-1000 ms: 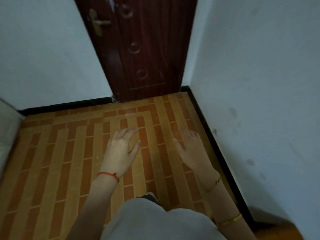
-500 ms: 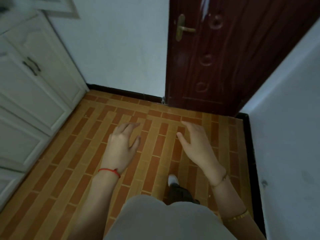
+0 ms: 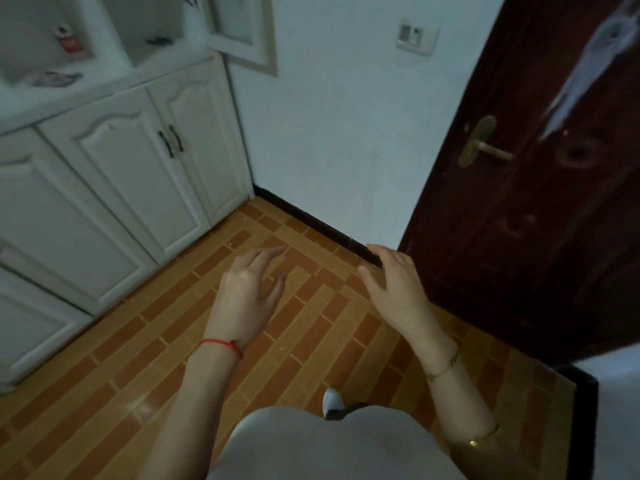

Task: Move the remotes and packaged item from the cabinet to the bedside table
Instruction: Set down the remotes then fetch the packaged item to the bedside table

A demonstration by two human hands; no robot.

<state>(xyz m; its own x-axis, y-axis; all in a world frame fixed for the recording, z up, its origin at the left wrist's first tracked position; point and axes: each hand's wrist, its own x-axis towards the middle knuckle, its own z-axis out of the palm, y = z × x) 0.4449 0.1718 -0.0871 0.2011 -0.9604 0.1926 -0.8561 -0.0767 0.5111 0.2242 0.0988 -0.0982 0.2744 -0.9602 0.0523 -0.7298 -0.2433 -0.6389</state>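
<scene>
- Head view is swinging left: a second ago only the door and bare walls were showing, and now the cabinet (image 3: 114, 174) is filling the left side, so the person seems to be turning toward the pick-up spot with nothing collected yet.
- On the cabinet's counter, at far left, a blurred flat item (image 3: 55, 79) is lying; it may be a remote or the package, too smeared to tell.
- In the open niche above the counter, a small red-and-white thing (image 3: 69, 41) is standing, and in the next niche to its right a dark flat shape (image 3: 157, 40) is lying, possibly a remote.
- Right of the cabinet's doors, the left hand (image 3: 247, 296) is hanging over the floor (image 3: 104, 393), fingers loose and spread, grasping nothing; a red string is circling its wrist.
- Farther right of the cabinet, the right hand (image 3: 398, 292) is likewise relaxed and empty, well apart from the shelves, with a thin gold bracelet on its wrist.
- Both hands are keeping the same empty, palm-down pose as half a second ago, so the reach is still to come.
- The floor is glossy orange-brown brick-pattern tile, edged by a dark skirting.
- Beyond the cabinet a white wall is carrying a switch plate (image 3: 417, 36), and the dark red door (image 3: 540, 202) with a brass handle is closing the right side.
- The bedside table is not showing.
</scene>
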